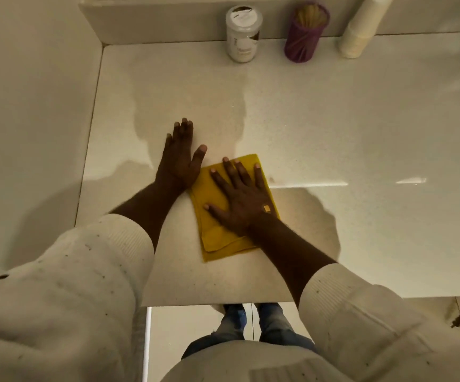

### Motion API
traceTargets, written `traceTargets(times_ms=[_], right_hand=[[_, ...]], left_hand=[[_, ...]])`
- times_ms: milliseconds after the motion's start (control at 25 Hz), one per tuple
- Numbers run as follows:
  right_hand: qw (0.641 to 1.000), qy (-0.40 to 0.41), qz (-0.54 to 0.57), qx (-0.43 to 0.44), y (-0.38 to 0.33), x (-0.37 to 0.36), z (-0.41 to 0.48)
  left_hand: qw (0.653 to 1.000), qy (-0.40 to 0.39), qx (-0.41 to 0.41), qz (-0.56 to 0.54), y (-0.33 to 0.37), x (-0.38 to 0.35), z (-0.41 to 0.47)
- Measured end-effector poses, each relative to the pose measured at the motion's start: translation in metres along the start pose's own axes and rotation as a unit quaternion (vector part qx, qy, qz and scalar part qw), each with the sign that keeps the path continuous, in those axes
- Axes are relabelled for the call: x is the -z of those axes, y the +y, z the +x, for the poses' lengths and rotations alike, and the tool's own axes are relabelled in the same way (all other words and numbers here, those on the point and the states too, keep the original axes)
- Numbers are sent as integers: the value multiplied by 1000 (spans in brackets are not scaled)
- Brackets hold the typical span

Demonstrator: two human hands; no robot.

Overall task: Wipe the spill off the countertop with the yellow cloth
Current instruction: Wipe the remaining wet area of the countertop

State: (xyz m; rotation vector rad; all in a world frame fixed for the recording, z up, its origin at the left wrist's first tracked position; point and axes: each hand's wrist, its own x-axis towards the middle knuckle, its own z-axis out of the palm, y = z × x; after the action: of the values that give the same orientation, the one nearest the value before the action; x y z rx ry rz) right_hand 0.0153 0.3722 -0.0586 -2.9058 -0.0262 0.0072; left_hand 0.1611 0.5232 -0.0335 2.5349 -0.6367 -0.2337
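**Cloth pressed flat, wiping under way**

The folded yellow cloth (228,216) lies on the pale speckled stone bench (361,133), a little in from its near edge. The right hand (241,198) presses flat on the cloth, fingers spread, gripping nothing. The left hand (180,155) rests palm-down on bare bench just left of the cloth, thumb touching its corner. A small wet smear (273,180) shows just right of the cloth; the wiping looks partly done at most. Far beyond the cloth, by the back wall, stand a white-lidded jar (243,34), a purple holder of sticks (306,34) and a stack of paper cups (361,28).
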Motion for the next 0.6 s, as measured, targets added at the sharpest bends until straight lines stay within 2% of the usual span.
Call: traceTargets(times_ms=[120, 240, 320, 400, 520, 600], right_hand=[[999, 1, -26, -46, 35, 11, -34], [991, -36, -18, -127, 85, 19, -59], [982, -5, -32, -184, 102, 37, -99], [977, -12, -22, -214, 120, 42, -109], [973, -33, -19, -226, 103, 35, -110], [983, -50, -19, -176, 72, 27, -102]], left_hand=[[999, -15, -33, 31, 16, -15, -26], [997, -37, -44, 53, 21, -24, -31], [995, -17, -76, 70, 31, -16, -49], [994, -17, -80, 70, 33, -13, -43], [994, -25, -75, 80, 29, -19, -51], [994, -28, -81, 72, 36, -21, -50]])
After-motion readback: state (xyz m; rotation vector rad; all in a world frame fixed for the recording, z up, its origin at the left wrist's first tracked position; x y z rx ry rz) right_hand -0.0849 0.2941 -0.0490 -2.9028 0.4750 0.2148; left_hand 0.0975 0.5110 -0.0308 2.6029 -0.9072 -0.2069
